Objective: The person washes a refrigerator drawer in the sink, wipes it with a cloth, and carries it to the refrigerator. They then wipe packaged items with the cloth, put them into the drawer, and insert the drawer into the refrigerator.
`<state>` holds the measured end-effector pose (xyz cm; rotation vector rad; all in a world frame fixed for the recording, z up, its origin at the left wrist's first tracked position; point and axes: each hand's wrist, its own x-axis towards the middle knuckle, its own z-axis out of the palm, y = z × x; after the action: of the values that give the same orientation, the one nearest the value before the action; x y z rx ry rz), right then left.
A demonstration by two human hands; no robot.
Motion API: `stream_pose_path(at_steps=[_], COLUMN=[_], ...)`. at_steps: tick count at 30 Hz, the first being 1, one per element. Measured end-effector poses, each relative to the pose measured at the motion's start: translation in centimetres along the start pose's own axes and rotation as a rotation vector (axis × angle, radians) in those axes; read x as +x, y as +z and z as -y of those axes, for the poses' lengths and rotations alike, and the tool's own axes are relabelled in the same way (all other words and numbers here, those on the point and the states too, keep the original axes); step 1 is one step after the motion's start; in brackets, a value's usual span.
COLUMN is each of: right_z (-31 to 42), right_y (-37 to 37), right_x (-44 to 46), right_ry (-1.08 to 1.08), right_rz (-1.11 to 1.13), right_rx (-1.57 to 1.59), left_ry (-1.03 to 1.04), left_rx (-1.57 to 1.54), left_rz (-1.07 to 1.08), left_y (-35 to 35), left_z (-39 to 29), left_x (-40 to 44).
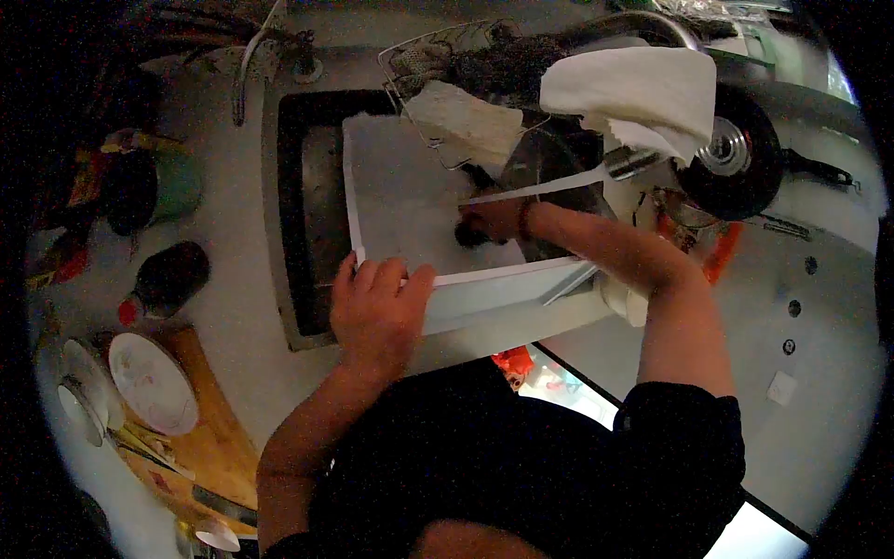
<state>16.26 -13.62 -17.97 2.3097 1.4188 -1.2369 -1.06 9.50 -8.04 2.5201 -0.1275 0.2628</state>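
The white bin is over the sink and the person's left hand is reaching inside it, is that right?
Not quite: the head view shows the right hand reaching inside the white bin, while the left hand is at its near rim. The bin is indeed over the sink.

Kitchen, sink (pixel 318 191) w/ faucet (pixel 244 82), blk pan (pixel 745 194), plates (pixel 154 384), cutting bd (pixel 216 405)

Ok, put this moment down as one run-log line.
left hand: on near rim of white bin | right hand: inside bin, at dark item, grip unclear | bin: at sink
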Motion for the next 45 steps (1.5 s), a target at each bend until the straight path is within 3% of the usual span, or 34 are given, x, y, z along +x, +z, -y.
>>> stream_pose_path(at_steps=[4,6,12,16,19,22,24,26,28,30,31,33,36,38,41,43,45], right_z=[-8.4,-11.1,-2.7,-8.2,-10.3,-6.0,-3.1,-1.4,0.0,1.3,-0.2,-4.5,-12.8,-12.0,-4.8,-1.7,-2.6], right_y=[-2.3,-2.2,0.5,-2.1,-4.0,-4.4,-4.2,-4.7,-5.5,-6.7,-6.4,-4.7,5.5,6.4,-0.4,-4.3,-4.0], right_x=[0.3,-1.3,-1.7,-1.6,-5.4,-8.4,-8.2,-6.8,-5.1,-4.7,-4.6,-3.8,-3.3,-2.6,-5.1,-7.0,-8.8], right_ry=[0.227,0.296,0.136,0.211,0.174,0.001,-0.104,-0.173,-0.258,-0.097,0.067,0.082,0.094,0.103,0.121,0.137,0.073], right_rz=[-0.242,-0.219,-0.033,-0.137,0.087,0.528,0.708,0.63,0.345,0.15,0.01,-0.137,-0.307,-0.163,0.314,0.449,0.245], right_rx=[-0.089,-0.131,-0.098,-0.1,-0.091,0.045,0.185,0.417,0.796,1.116,1.044,0.542,-0.297,-0.411,0.203,0.693,0.595], left_ry=[0.018,0.017,0.025,0.039,0.021,0.01,0.011,0.009,0.005,0.015,0.016,0.022,0.036,0.047,0.101,0.194,0.327], left_rx=[-0.024,-0.03,-0.022,0.029,-0.003,0.004,0.001,-0.011,-0.013,-0.025,-0.02,-0.015,-0.023,-0.011,0.006,0.002,-0.017], left_rz=[0.015,0.024,0.009,0.015,0.032,0.032,-0.003,0.005,0.014,0.02,0.028,0.04,0.009,0.004,0.032,0.045,0.067], left_y=[-0.2,-0.4,-0.6,-0.6,-1.0,-1.0,-0.9,-1.1,-1.3,-1.5,-1.2,-1.0,-0.4,-1.4,-2.0,-1.9,-1.4], left_z=[-0.1,-0.1,-0.2,0.0,-0.2,-0.3,-0.4,-0.3,-0.2,-0.3,-0.7,-0.9,-0.7,-0.1,-0.2,0.8,2.4], left_x=[0.2,0.3,0.4,0.4,0.7,0.6,0.6,0.7,0.7,0.8,1.2,1.5,1.3,0.8,1.4,2.1,2.9])
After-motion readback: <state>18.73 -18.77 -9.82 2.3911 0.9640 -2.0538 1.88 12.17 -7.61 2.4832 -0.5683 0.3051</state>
